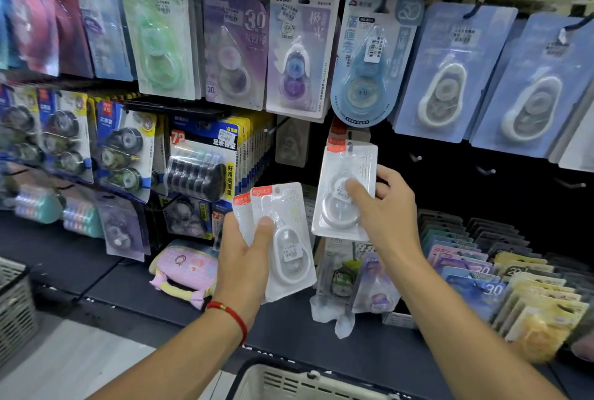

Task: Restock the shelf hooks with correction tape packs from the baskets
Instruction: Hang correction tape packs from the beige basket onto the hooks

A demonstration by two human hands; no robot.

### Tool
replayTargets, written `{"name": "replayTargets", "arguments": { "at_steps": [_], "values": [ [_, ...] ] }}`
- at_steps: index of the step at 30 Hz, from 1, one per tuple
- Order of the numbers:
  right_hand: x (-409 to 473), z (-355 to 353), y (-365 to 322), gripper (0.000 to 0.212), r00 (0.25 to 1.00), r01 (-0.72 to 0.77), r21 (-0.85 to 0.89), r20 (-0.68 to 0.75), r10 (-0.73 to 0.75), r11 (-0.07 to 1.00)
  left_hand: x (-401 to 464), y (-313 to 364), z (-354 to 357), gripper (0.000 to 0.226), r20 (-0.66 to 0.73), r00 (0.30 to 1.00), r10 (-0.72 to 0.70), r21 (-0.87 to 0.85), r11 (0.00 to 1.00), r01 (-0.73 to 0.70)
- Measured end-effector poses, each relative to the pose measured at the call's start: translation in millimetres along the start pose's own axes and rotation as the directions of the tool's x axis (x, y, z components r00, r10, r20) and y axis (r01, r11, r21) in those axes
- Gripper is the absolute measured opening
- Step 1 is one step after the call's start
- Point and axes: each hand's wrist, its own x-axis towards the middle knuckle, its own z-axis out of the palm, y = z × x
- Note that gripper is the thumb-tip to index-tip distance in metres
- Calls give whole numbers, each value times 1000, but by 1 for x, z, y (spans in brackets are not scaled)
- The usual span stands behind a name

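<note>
Both hands (244, 258) (385, 210) gripping corr. tape packs (345, 194)

We see the right hand (382, 203) pinching a white correction tape pack (344, 194) up at a shelf hook (350, 145) (more packs behind), while the left hand (247, 258) grips a fanned stack of packs (286, 239) above a white basket (308, 383).
</note>
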Motion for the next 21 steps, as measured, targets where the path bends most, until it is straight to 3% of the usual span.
{"name": "replayTargets", "arguments": {
  "at_steps": [3,5,7,10,12,14,17,21],
  "values": [
    [2,-1,5,53,1000,13,-195,-2,-14,981,-1,2,-1,9,4,999,47,36,998,-47],
    [1,-1,13,65,1000,-6,-399,-9,2,917,-2,4,-1,11,11,998,54,50,997,-54],
    [-5,-2,17,62,999,23,-539,-19,-39,842,-4,5,0,11,22,999,50,45,998,-50],
    [-11,-4,15,35,983,50,-358,183,17,932,-8,10,3,12,33,999,35,2,999,-35],
    [-21,-3,12,40,901,11,-260,422,104,965,-11,12,6,23,48,998,35,-15,999,-34],
    [-33,-1,14,45,819,38,-273,560,127,961,-11,12,9,16,66,997,35,-27,999,-33],
    [-44,-1,16,36,812,96,-254,580,72,962,-12,11,10,10,108,993,54,-2,999,-54],
    [-44,-7,17,28,839,28,-154,541,61,988,-12,11,11,18,138,990,26,-29,999,-22]
  ]
}}
